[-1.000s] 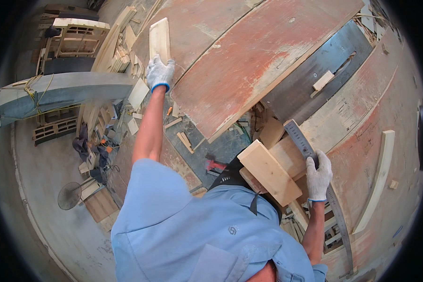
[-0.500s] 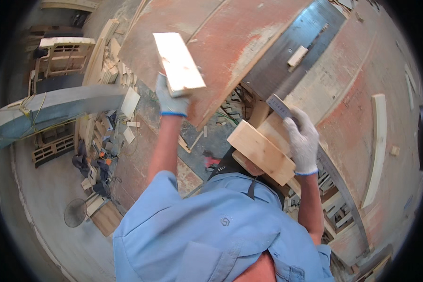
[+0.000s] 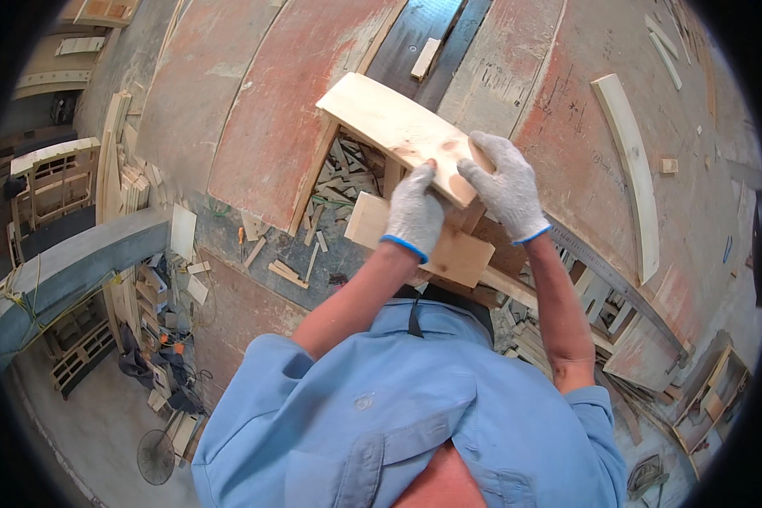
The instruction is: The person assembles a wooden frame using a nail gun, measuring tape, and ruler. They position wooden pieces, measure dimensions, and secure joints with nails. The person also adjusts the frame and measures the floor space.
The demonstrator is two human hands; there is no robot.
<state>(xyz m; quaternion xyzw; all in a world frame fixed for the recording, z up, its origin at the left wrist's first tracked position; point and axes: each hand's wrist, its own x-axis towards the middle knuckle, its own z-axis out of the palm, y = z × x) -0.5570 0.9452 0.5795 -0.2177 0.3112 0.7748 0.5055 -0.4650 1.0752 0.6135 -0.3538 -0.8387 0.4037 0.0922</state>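
A pale, thick wooden board (image 3: 398,118) with knots slants across the front of me, and both my gloved hands grip it at its near right end. My left hand (image 3: 415,216) has its thumb on the upper face and its fingers out of sight beneath. The right hand (image 3: 508,186) closes over the end corner, thumb on the face. Below them a second pale wooden block (image 3: 423,241) lies close to my body, partly hidden by my left hand. A long metal ruler (image 3: 610,275) runs from behind my right wrist toward the lower right.
Red-brown worn panels (image 3: 296,102) form the worktop, with a dark metal strip (image 3: 406,51) carrying a small wood piece (image 3: 426,59). A curved wooden strip (image 3: 631,169) lies at right. Offcuts (image 3: 339,182) fill a gap ahead. A grey curved beam (image 3: 85,254) stands left.
My left hand has brought its board rightward and nearer, beside my right hand. My right hand has gone from the ruler's end to the board. The view has shifted.
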